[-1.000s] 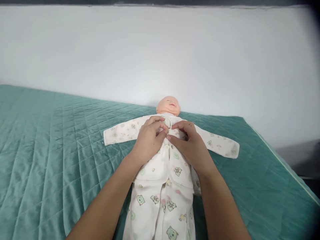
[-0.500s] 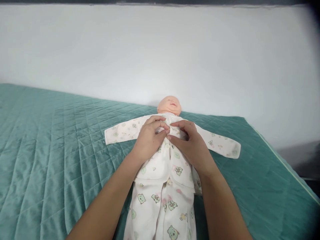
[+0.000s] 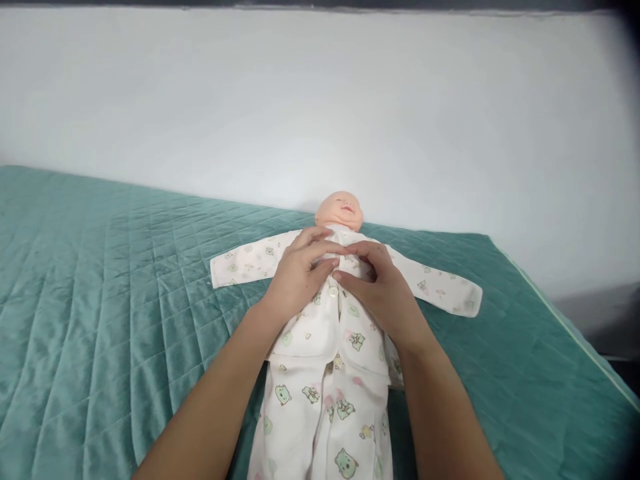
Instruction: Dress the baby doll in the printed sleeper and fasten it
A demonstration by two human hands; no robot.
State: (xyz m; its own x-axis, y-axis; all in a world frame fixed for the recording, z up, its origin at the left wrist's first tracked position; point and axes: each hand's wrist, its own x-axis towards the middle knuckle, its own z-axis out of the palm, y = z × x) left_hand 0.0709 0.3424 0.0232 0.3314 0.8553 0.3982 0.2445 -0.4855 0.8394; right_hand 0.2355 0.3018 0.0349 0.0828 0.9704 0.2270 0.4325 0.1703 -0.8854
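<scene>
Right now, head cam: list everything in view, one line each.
plastic baby doll: one, peach head showing, on its back at the far side of the bed by the wall
white bear-print cotton baby top: one, white with green bears, on the doll, sleeves spread flat
small round button: one visible, pale, on the top's front just below the fingers
white bear-print baby trousers: one pair, matching print, on the doll below the top
teal quilted bed cover: one, teal, under the doll
plain wall: one, white, behind the bed
left hand: one, pinching the top's front at the chest
right hand: one, pinching the same spot, fingertips meeting the left's
</scene>
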